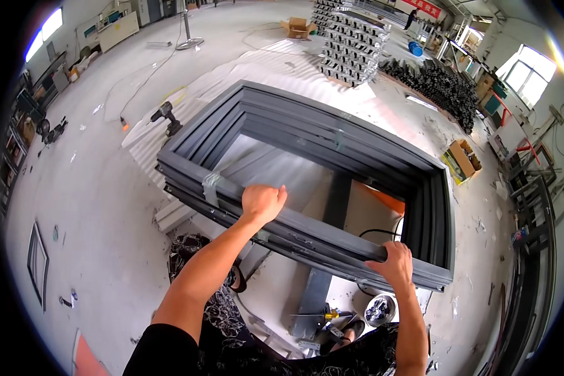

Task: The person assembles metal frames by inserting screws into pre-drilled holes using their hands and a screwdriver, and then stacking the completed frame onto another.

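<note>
A stack of dark grey metal window frames (357,135) lies flat in front of me, the rectangles piled one on another. On the near rail of the top frame, about the middle, my left hand (263,203) is closed with its fingers curled over the inner edge. Further right on that rail my right hand (393,264) grips it, thumb on my side and fingers hidden over the edge. Clear tape (212,188) wraps the near rail left of my left hand. Through the opening show a dark support bar (337,203) and a patch of orange.
A cordless drill (167,119) lies beyond the stack's left corner. By my feet are a bowl of small metal parts (380,310) and a yellow-handled tool (332,314). An open carton (462,161) stands right; stacked profiles (354,47) rise behind. A cable crosses the floor.
</note>
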Demonstrator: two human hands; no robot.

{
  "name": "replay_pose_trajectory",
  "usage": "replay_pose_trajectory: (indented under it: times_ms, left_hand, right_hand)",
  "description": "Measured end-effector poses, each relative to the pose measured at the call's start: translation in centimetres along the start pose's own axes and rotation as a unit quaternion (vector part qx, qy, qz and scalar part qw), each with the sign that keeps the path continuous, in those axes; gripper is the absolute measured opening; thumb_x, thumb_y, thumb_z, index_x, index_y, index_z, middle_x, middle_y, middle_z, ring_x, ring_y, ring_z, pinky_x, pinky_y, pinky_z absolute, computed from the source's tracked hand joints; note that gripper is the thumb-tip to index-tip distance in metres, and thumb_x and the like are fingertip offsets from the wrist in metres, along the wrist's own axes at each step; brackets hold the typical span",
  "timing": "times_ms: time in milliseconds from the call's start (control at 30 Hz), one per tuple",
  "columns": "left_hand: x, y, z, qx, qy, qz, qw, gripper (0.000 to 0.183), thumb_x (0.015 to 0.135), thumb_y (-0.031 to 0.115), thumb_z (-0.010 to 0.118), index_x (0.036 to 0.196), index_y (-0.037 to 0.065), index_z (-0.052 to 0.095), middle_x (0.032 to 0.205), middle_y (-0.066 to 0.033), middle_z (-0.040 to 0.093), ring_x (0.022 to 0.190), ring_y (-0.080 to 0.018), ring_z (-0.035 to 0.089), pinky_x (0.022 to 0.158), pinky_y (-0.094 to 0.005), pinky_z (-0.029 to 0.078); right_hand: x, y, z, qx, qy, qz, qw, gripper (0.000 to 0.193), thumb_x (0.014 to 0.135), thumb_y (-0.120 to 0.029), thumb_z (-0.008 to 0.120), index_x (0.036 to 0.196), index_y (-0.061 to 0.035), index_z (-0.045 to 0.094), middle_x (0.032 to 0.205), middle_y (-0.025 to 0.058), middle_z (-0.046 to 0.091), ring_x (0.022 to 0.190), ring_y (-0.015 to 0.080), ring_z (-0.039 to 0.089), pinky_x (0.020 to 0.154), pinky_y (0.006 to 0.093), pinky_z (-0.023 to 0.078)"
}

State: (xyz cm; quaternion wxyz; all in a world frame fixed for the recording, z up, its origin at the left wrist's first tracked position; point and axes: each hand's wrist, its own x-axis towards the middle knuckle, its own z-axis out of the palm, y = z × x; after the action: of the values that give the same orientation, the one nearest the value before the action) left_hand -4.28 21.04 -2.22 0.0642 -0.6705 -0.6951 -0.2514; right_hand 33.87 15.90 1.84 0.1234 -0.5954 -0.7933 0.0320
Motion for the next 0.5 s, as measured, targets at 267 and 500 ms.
replay_pose_trajectory:
  times_ms: [267, 500]
  left_hand:
    - [-0.6, 2.6, -0.4, -0.025, -0.021, 0.022, 0.999, 0.056, 0.094, 0.037, 0.05, 0.05, 0.003, 0.059, 0.049, -0.0151, 0.054, 0.049, -0.0368, 0.057, 0.051, -0.0473, 0.046]
    - [-3.0, 6.3, 0.3, -0.078, -0.069, 0.092, 0.99, 0.045, 0.092, 0.033, 0.052, 0.059, 0.004, 0.061, 0.059, -0.0157, 0.06, 0.056, -0.0379, 0.061, 0.054, -0.0499, 0.048]
  right_hand:
    - [0.5, 3.4, -1.2, 0.016, 0.017, -0.018, 1.0, 0.06, 0.052, -0.031, 0.092, 0.1, -0.0028, 0.068, 0.095, 0.0106, 0.065, 0.099, 0.031, 0.059, 0.093, 0.0413, 0.043]
    - [0.9, 7.8, -2.2, 0.01, -0.021, 0.028, 0.999, 0.061, 0.048, -0.03, 0.092, 0.098, -0.0037, 0.069, 0.097, 0.0093, 0.064, 0.103, 0.03, 0.058, 0.096, 0.0405, 0.043]
